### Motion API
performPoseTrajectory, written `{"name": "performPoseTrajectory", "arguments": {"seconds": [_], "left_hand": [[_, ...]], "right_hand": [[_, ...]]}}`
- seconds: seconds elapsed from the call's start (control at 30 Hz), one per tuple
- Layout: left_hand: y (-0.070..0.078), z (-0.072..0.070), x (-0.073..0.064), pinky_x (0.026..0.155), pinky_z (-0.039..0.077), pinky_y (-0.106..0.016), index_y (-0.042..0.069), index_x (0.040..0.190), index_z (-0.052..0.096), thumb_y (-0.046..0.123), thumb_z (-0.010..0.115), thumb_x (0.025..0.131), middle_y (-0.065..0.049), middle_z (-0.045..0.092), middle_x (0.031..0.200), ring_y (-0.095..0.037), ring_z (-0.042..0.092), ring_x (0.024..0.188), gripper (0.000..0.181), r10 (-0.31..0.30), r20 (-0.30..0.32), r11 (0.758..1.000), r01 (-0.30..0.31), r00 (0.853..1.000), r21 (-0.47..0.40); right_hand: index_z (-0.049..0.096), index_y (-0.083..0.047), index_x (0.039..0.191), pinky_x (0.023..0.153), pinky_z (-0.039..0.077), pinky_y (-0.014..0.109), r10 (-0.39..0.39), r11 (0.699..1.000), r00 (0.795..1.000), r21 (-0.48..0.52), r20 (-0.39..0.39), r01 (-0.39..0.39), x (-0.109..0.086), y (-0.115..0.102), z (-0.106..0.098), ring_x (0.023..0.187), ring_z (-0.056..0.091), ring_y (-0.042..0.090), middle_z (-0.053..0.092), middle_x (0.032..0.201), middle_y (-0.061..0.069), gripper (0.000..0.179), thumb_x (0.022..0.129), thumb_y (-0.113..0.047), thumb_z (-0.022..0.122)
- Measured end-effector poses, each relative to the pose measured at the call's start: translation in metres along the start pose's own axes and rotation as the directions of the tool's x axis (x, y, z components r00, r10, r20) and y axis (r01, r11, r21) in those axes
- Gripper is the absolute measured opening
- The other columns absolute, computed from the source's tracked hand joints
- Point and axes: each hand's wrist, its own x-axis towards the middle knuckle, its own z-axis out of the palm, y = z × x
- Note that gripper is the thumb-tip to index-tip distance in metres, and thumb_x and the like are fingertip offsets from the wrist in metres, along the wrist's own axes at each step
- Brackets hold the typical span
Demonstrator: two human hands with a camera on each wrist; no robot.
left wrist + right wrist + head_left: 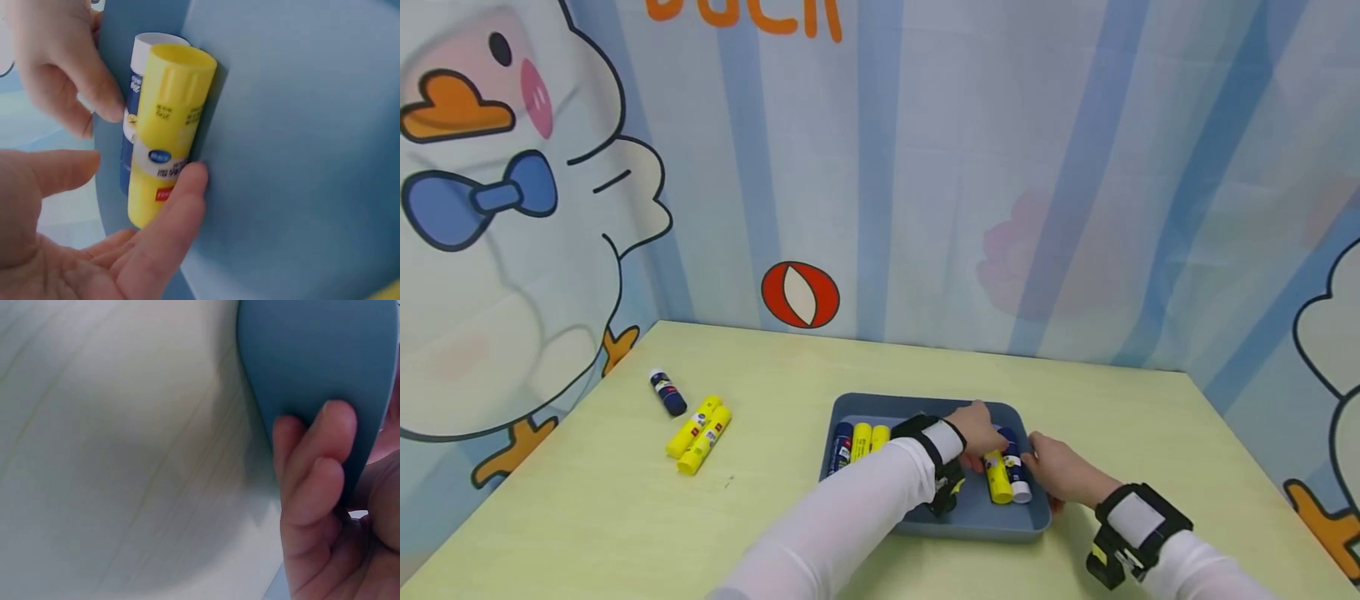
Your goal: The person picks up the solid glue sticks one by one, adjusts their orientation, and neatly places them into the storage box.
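Note:
A blue-grey tray (pixel 955 525) lies on the table. At its right end a yellow glue stick (pixel 165 131) lies beside a dark blue glue stick with a white end (pixel 1016 471). My left hand (pixel 979 429) reaches into the tray, and its fingers (pixel 181 212) touch the yellow stick's side. In the left wrist view the left thumb stands apart from the stick. My right hand (pixel 1067 471) grips the tray's right wall, its fingers (pixel 319 487) against the outside; the thumb is partly hidden in the right wrist view.
At the tray's left end lie a dark blue glue stick (pixel 841 446) and two yellow ones (pixel 861 442), partly covered by the left sleeve. On the table's left are a dark blue glue stick (pixel 667 393) and two yellow ones (pixel 704 442). A printed curtain (pixel 925 167) hangs behind.

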Motion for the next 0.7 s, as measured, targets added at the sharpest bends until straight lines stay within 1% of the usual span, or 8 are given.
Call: {"name": "performPoseTrajectory", "arguments": {"seconds": [0.1, 0.17, 0.23, 0.33, 0.47, 0.57, 0.63, 0.7], "left_hand": [[-0.007, -0.009, 0.0, 0.053, 0.054, -0.03, 0.001, 0.135, 0.04, 0.027, 0.065, 0.094, -0.008, 0.063, 0.076, -0.019, 0.065, 0.057, 0.055, 0.047, 0.097, 0.998, -0.044, 0.994, -0.034], [-0.012, -0.018, -0.006, 0.057, 0.055, -0.03, 0.0, 0.135, 0.039, 0.027, 0.063, 0.095, -0.009, 0.064, 0.08, -0.02, 0.067, 0.062, 0.054, 0.097, 0.152, 0.994, -0.088, 0.984, -0.063], [-0.015, -0.029, -0.019, 0.063, 0.056, -0.032, 0.001, 0.135, 0.04, 0.026, 0.061, 0.097, -0.01, 0.065, 0.088, -0.021, 0.068, 0.07, 0.05, 0.153, 0.189, 0.986, -0.136, 0.97, -0.101], [-0.021, -0.047, -0.041, 0.074, 0.055, -0.035, 0.002, 0.137, 0.04, 0.025, 0.057, 0.099, -0.014, 0.066, 0.102, -0.024, 0.069, 0.082, 0.047, 0.247, 0.199, 0.963, -0.217, 0.948, -0.158], [-0.035, -0.07, -0.068, 0.083, 0.052, -0.042, 0.002, 0.133, 0.046, 0.022, 0.055, 0.1, -0.012, 0.066, 0.104, -0.027, 0.067, 0.092, 0.04, 0.36, 0.16, 0.919, -0.32, 0.919, -0.232], [-0.052, -0.085, -0.086, 0.083, 0.051, -0.044, 0.003, 0.128, 0.05, 0.021, 0.056, 0.1, -0.008, 0.066, 0.101, -0.03, 0.066, 0.093, 0.034, 0.417, 0.103, 0.888, -0.381, 0.903, -0.258], [-0.066, -0.094, -0.099, 0.083, 0.052, -0.044, 0.004, 0.125, 0.052, 0.02, 0.056, 0.1, -0.007, 0.065, 0.103, -0.031, 0.066, 0.092, 0.03, 0.439, 0.044, 0.876, -0.416, 0.897, -0.245], [-0.081, -0.104, -0.11, 0.082, 0.052, -0.04, 0.006, 0.123, 0.054, 0.02, 0.057, 0.1, -0.006, 0.065, 0.106, -0.027, 0.065, 0.093, 0.027, 0.443, -0.031, 0.88, -0.441, 0.896, -0.175]], "right_hand": [[0.043, 0.007, 0.102, 0.043, 0.05, 0.029, 0.004, 1.0, 1.0, -0.001, 0.001, -0.004, 0.0, -0.001, 0.0, 0.04, 0.056, 0.018, 0.052, 0.069, 0.011, 0.014, 0.102, -0.007, 0.047], [0.043, 0.006, 0.102, 0.043, 0.05, 0.029, 0.01, 1.0, 1.0, -0.002, 0.002, -0.01, 0.0, -0.001, 0.0, 0.041, 0.056, 0.018, 0.052, 0.07, 0.011, 0.014, 0.102, -0.007, 0.047], [0.044, 0.007, 0.103, 0.043, 0.05, 0.029, 0.012, 1.0, 1.0, -0.003, 0.002, -0.012, -0.001, -0.001, 0.0, 0.041, 0.056, 0.018, 0.052, 0.071, 0.011, 0.014, 0.102, -0.007, 0.047], [0.044, 0.008, 0.105, 0.043, 0.05, 0.029, 0.014, 1.0, 1.0, -0.004, 0.0, -0.014, -0.002, -0.001, 0.0, 0.042, 0.055, 0.018, 0.052, 0.074, 0.012, 0.016, 0.102, -0.008, 0.047], [0.044, 0.009, 0.107, 0.043, 0.05, 0.029, 0.008, 1.0, 1.0, -0.004, -0.003, -0.008, -0.002, 0.0, 0.001, 0.042, 0.055, 0.018, 0.053, 0.077, 0.012, 0.018, 0.102, -0.008, 0.047], [0.044, 0.009, 0.11, 0.044, 0.05, 0.029, 0.005, 1.0, 1.0, -0.002, -0.003, -0.005, -0.001, 0.001, 0.001, 0.042, 0.055, 0.018, 0.053, 0.078, 0.012, 0.02, 0.102, -0.008, 0.048], [0.044, 0.01, 0.111, 0.044, 0.05, 0.029, 0.004, 1.0, 1.0, -0.002, -0.003, -0.004, -0.001, 0.002, 0.002, 0.043, 0.055, 0.018, 0.054, 0.079, 0.013, 0.021, 0.102, -0.008, 0.048], [0.044, 0.01, 0.111, 0.043, 0.05, 0.029, 0.003, 1.0, 1.0, -0.006, -0.008, -0.003, -0.001, 0.002, 0.001, 0.042, 0.055, 0.018, 0.054, 0.08, 0.013, 0.021, 0.102, -0.008, 0.048]]}}
